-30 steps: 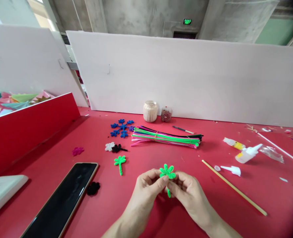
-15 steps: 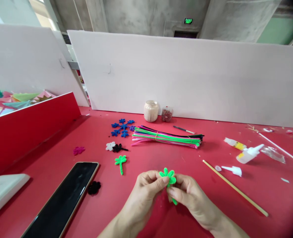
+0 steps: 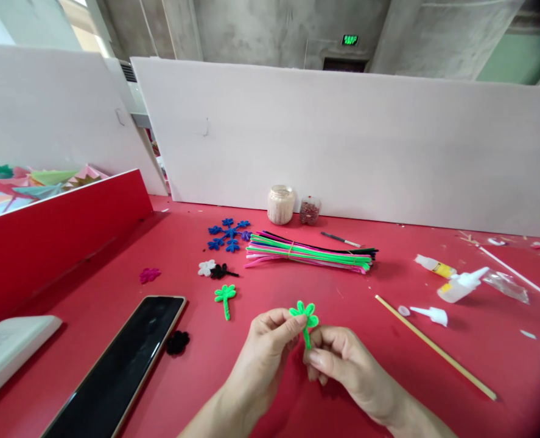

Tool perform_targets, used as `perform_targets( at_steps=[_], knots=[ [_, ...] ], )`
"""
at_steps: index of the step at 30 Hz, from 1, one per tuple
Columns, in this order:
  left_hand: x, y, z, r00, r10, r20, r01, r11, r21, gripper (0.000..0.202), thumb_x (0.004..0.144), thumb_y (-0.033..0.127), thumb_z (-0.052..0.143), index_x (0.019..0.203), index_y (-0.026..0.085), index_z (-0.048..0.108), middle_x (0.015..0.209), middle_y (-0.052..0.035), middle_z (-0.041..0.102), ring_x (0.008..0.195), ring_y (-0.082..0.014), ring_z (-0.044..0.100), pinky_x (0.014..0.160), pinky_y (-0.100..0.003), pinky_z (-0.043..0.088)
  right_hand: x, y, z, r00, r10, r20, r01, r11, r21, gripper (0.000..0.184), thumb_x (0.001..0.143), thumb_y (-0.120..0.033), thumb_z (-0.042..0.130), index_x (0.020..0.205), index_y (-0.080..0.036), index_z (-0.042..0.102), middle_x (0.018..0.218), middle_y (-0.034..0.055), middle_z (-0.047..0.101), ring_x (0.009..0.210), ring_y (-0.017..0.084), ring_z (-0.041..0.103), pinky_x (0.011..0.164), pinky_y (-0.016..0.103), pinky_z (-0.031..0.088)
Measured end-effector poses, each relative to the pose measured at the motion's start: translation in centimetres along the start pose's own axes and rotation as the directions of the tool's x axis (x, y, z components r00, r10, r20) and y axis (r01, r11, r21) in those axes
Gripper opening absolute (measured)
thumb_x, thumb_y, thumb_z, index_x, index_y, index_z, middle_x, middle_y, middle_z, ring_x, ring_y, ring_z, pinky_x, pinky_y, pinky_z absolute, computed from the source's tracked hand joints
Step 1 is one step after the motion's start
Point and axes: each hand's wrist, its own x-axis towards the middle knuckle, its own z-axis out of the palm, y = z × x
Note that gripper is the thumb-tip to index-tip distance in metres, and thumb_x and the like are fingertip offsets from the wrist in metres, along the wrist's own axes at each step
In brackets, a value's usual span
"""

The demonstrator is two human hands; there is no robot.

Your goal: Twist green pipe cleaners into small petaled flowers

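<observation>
Between my hands is a bright green pipe-cleaner flower point(image 3: 312, 320) with looped petals and a short stem. My left hand point(image 3: 270, 347) pinches its petals between thumb and fingers. Lower down, my right hand point(image 3: 343, 362) grips the end of the stem, and the fingertips hide that end. A similar green pipe-cleaner flower with a twisted stem point(image 3: 226, 298) lies on the red table to the left of my hands. Beyond it are a white flower point(image 3: 206, 268), a black flower with a stem point(image 3: 223, 272) and a blue snowflake shape point(image 3: 229, 233).
A bundle of coloured pipe cleaners point(image 3: 310, 253) lies behind my hands. To the left are a phone point(image 3: 119, 365), a black flower point(image 3: 177, 342) and a magenta flower point(image 3: 150, 275). A wooden stick point(image 3: 434, 347) and glue bottles point(image 3: 459, 287) lie right. Jars point(image 3: 280, 205) stand by the white panel.
My right hand has slid down the stem to its lower end, so more stem shows. The flower has moved slightly up and left, its stem now straighter.
</observation>
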Motion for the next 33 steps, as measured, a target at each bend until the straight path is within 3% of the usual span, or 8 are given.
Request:
perform_targets(
  at_steps=[13, 18, 21, 26, 30, 33],
  knots=[
    [0.1, -0.5, -0.1, 1.000, 0.001, -0.011, -0.001, 1.000, -0.007, 0.016, 0.066, 0.017, 0.066, 0.053, 0.012, 0.058, 0.049, 0.0031, 0.050, 0.043, -0.0059, 0.041, 0.043, -0.019, 0.033, 0.1, 0.0, -0.2, 1.000, -0.002, 0.024, 0.004, 0.998, -0.057, 0.018, 0.077, -0.029, 0.055, 0.068, -0.013, 0.057, 0.058, -0.0007, 0.052, 0.053, 0.010, 0.045, 0.052, 0.022, 0.035],
    [0.0, -0.3, 0.0, 1.000, -0.026, -0.012, 0.026, 0.998, 0.055, 0.014, 0.064, 0.018, 0.068, 0.055, 0.011, 0.060, 0.053, 0.0011, 0.053, 0.054, -0.0077, 0.046, 0.057, -0.021, 0.036, 0.3, -0.3, -0.5, 0.990, -0.077, -0.116, 0.080, 0.997, 0.021, 0.015, 0.081, -0.029, 0.052, 0.087, -0.017, 0.059, 0.071, -0.0007, 0.053, 0.063, 0.011, 0.046, 0.058, 0.022, 0.038],
    [-0.1, -0.5, 0.0, 0.998, -0.055, 0.015, 0.053, 0.994, 0.095, 0.017, 0.066, 0.021, 0.067, 0.056, 0.011, 0.059, 0.050, 0.0027, 0.048, 0.051, -0.0066, 0.040, 0.055, -0.020, 0.033, 0.6, 0.0, -0.6, 0.968, -0.100, -0.231, 0.105, 0.994, 0.009, 0.014, 0.078, -0.030, 0.056, 0.077, -0.016, 0.061, 0.070, -0.0003, 0.054, 0.066, 0.012, 0.047, 0.062, 0.024, 0.039],
    [-0.4, -1.0, -0.1, 0.996, -0.048, 0.074, 0.037, 0.989, 0.144, 0.027, 0.075, 0.026, 0.056, 0.053, 0.012, 0.057, 0.052, 0.0010, 0.047, 0.053, -0.0083, 0.039, 0.056, -0.023, 0.030, 0.7, 0.8, -0.7, 0.905, -0.081, -0.418, 0.120, 0.990, 0.069, 0.018, 0.074, -0.031, 0.061, 0.063, -0.017, 0.057, 0.055, -0.0046, 0.046, 0.053, 0.009, 0.040, 0.051, 0.020, 0.036],
    [-0.3, -1.4, -0.3, 0.992, -0.068, 0.104, 0.037, 0.961, 0.274, 0.022, 0.070, 0.029, 0.063, 0.058, 0.010, 0.060, 0.051, 0.0015, 0.047, 0.052, -0.0074, 0.035, 0.053, -0.023, 0.026, 0.7, 0.9, -0.8, 0.892, -0.062, -0.447, 0.128, 0.984, 0.120, 0.018, 0.074, -0.032, 0.061, 0.065, -0.017, 0.056, 0.057, -0.0046, 0.046, 0.054, 0.009, 0.041, 0.052, 0.020, 0.037],
    [-0.1, -1.6, -0.4, 0.993, -0.062, 0.099, 0.028, 0.950, 0.310, 0.024, 0.069, 0.031, 0.064, 0.057, 0.011, 0.059, 0.050, 0.0025, 0.044, 0.050, -0.0069, 0.031, 0.051, -0.023, 0.023, 0.6, 0.8, -0.7, 0.931, -0.075, -0.358, 0.115, 0.989, 0.091, 0.015, 0.076, -0.032, 0.058, 0.071, -0.018, 0.057, 0.062, -0.0034, 0.048, 0.057, 0.010, 0.043, 0.055, 0.021, 0.039]
  ],
)
